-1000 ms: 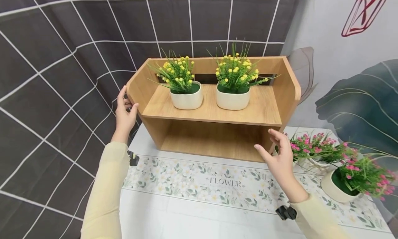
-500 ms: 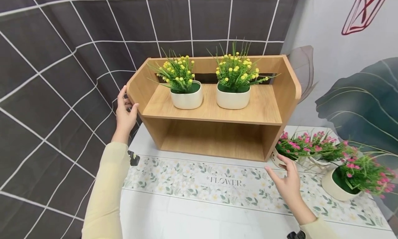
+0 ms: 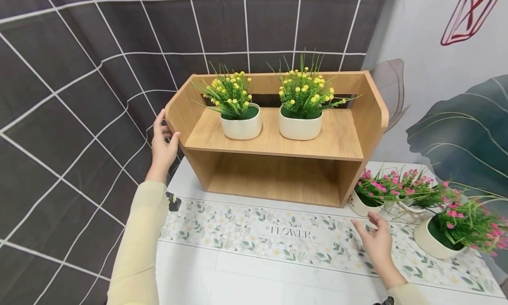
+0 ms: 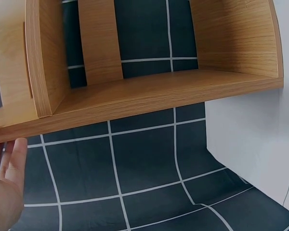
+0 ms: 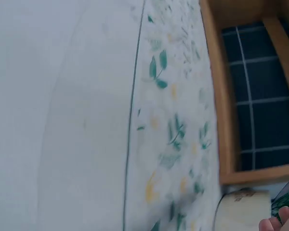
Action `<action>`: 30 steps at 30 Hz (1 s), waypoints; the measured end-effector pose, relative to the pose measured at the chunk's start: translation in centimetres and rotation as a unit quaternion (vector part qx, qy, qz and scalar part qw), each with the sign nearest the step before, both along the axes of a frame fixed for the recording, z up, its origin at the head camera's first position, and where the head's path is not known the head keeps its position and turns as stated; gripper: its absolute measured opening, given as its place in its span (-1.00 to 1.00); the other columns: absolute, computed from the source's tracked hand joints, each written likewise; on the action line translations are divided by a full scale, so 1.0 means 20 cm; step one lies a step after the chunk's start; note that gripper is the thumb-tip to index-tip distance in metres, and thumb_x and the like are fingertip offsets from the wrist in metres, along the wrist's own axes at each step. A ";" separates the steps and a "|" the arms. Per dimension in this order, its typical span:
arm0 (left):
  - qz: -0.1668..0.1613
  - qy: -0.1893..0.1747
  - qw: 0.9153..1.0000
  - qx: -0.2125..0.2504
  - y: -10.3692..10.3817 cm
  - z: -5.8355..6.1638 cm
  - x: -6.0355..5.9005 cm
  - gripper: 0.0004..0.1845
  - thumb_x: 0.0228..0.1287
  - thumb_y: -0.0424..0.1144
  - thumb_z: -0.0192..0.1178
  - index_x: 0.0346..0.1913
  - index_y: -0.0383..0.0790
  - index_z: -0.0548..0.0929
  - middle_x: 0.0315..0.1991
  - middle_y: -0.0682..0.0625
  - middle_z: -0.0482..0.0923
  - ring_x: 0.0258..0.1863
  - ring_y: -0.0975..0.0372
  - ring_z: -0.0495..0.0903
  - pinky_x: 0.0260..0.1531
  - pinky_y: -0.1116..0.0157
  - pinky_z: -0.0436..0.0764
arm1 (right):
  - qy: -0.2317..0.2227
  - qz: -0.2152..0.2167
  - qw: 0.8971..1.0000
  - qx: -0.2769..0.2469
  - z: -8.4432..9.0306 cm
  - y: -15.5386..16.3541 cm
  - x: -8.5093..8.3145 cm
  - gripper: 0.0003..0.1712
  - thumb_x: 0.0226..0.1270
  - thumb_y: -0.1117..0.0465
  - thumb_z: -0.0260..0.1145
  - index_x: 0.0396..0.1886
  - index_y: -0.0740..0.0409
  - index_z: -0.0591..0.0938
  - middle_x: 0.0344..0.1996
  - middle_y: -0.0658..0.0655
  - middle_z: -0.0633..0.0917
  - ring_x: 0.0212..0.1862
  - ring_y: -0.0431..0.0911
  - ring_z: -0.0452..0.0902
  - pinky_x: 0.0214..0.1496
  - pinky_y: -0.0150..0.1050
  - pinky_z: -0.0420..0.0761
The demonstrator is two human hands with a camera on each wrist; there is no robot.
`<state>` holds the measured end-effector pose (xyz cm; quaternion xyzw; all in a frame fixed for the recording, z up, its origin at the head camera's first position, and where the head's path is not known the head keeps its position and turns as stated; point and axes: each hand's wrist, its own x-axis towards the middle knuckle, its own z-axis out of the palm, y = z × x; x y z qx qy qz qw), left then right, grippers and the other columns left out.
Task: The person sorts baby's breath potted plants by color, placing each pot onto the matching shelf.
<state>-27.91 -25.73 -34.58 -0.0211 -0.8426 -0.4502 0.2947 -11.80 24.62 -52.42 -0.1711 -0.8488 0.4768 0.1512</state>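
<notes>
The right hand (image 3: pixel 377 241) has dropped away from the shelf (image 3: pixel 270 143), fingers spread near a pink-flowered pot (image 3: pixel 362 206), while the left hand (image 3: pixel 163 150), also spread, touches the shelf's left side, seemingly steadying it on the worktop (image 3: pixel 238 269).

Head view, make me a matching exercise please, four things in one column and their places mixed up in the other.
1 Yellow-flowered pots
2 Pink-flowered pots
3 FLOWER strip
4 Dark gridded curtain

A In front of the wooden shelf
B On the shelf's upper board
C Behind and left of the shelf
D Right of the shelf

Pairs: 1-B, 2-D, 3-A, 4-C
</notes>
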 end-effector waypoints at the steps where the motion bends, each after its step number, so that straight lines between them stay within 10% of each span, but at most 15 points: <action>1: 0.000 0.000 1.000 -0.001 0.00 0.00 0.00 -0.26 0.33 -0.43 0.07 0.47 0.10 0.06 0.02 -0.31 0.42 -0.02 -0.06 0.50 -0.27 0.31 0.37 | -0.007 -0.009 1.000 -0.012 -0.01 0.01 -0.01 -0.30 0.27 0.20 0.30 0.28 0.48 0.28 0.17 0.46 0.35 0.22 0.28 0.26 0.18 0.13 0.32; 13: -0.001 0.009 1.000 -0.004 0.00 0.00 -0.01 -0.27 0.32 -0.43 0.08 0.45 0.12 0.09 0.01 -0.33 0.43 -0.02 -0.07 0.51 -0.29 0.39 0.35 | -0.052 -0.086 0.993 -0.067 -0.08 0.11 -0.15 -0.13 0.30 0.13 0.23 0.41 0.39 0.01 0.29 0.48 0.16 0.34 0.33 0.06 0.33 0.18 0.13; 30: 0.005 0.000 1.000 -0.007 -0.01 -0.01 0.00 -0.27 0.34 -0.41 0.07 0.46 0.15 0.07 0.03 -0.32 0.41 0.00 -0.07 0.50 -0.25 0.31 0.38 | -0.013 -0.073 0.994 -0.075 -0.16 0.20 -0.31 0.07 0.12 0.13 0.40 0.45 0.25 -0.06 0.36 0.41 0.09 0.39 0.30 0.00 0.41 0.15 0.06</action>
